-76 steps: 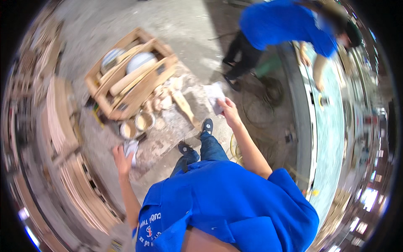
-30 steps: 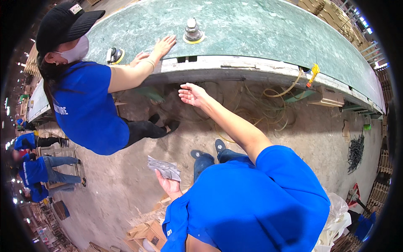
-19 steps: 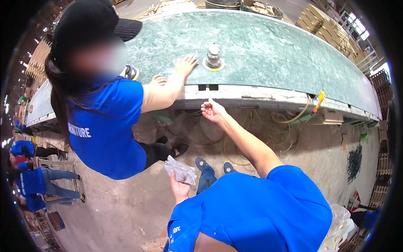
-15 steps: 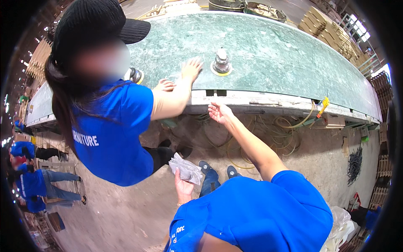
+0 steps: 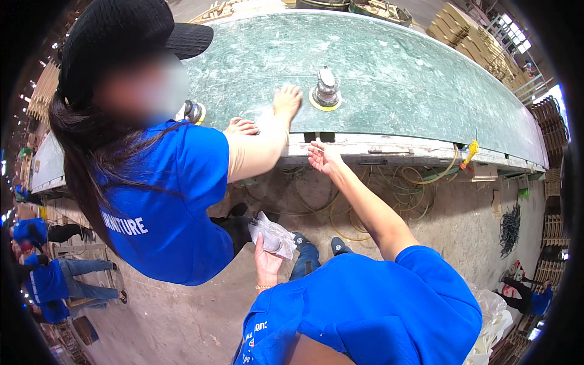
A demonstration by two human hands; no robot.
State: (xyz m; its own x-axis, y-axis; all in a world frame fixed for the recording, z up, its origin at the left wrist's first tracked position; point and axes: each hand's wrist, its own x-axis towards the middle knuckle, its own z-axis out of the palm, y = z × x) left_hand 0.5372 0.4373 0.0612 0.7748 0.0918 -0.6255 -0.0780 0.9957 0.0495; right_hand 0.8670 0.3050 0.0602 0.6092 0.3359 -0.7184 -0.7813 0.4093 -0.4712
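Observation:
My left hand [image 5: 266,263] grips a crinkled clear plastic packet [image 5: 275,238] low in front of me, next to the co-worker's dark trousers. What lies inside the packet is not clear. My right hand [image 5: 324,157] reaches to the near edge of the green workbench [image 5: 389,79], palm up. Its fingers are curled together just below a dark slot [image 5: 319,137] in that edge; any small thing between the fingertips cannot be made out. Beyond it, an orbital sander [image 5: 326,91] with a yellow-edged pad stands on the benchtop.
At my left a co-worker [image 5: 164,201] in a blue shirt and black cap rests both hands on the bench. A second sander [image 5: 193,112] is partly hidden there. Yellowish hoses [image 5: 420,188] hang and coil under the bench. A yellow fitting [image 5: 469,154] hangs at its right edge.
The co-worker's outer hand has shifted slightly on the benchtop. The plastic packet has tilted in my left hand. My right hand stays by the slot; the whole view has shifted a little.

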